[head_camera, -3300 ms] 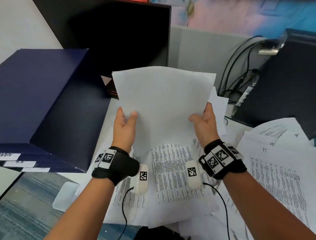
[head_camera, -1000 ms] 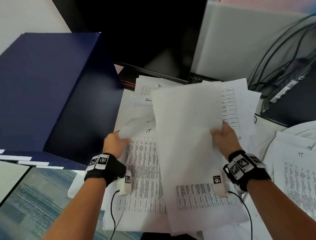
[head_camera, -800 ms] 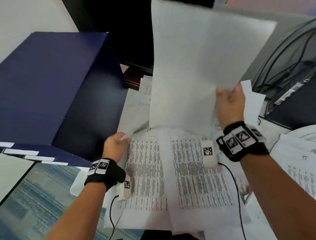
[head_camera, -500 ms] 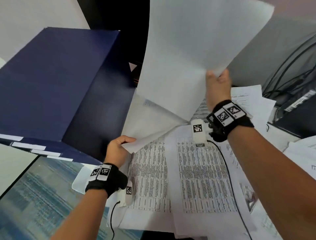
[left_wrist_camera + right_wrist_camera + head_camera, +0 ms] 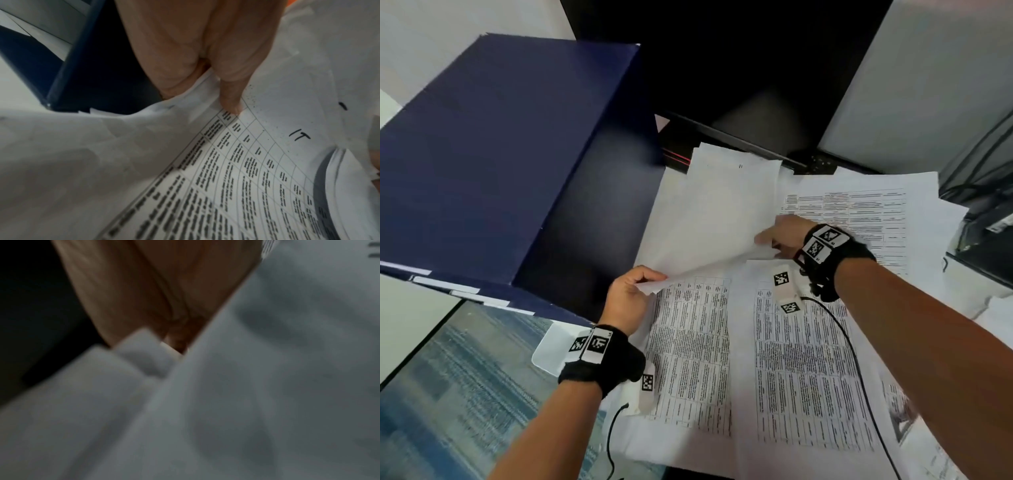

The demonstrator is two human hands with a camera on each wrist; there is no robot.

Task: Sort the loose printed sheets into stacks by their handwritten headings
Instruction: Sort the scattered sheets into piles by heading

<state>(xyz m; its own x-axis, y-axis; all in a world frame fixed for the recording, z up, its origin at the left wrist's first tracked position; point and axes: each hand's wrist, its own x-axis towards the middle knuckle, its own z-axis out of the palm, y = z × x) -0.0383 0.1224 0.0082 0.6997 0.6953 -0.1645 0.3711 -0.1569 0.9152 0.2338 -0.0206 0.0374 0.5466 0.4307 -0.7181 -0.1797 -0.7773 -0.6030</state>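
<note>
A white sheet (image 5: 709,212) lies blank side up, low over the pile behind my hands. My left hand (image 5: 633,291) pinches its near left corner. My right hand (image 5: 780,236) grips its near right edge, thumb on top. Under it lie printed table sheets (image 5: 688,342), side by side with another (image 5: 801,370). In the left wrist view the sheet below my fingers (image 5: 230,97) bears the handwritten heading IT (image 5: 299,137). The right wrist view is blurred and shows only my fingers (image 5: 176,337) against paper (image 5: 267,386).
A large dark blue box (image 5: 500,154) stands close on the left, touching the papers' edge. A dark monitor (image 5: 722,68) stands behind the pile. More printed sheets (image 5: 859,212) spread to the right, with cables (image 5: 979,164) at the far right.
My right hand has swung the raised sheet down from high in front of the monitor onto the pile at the back. My left hand has kept its pinch on the corner.
</note>
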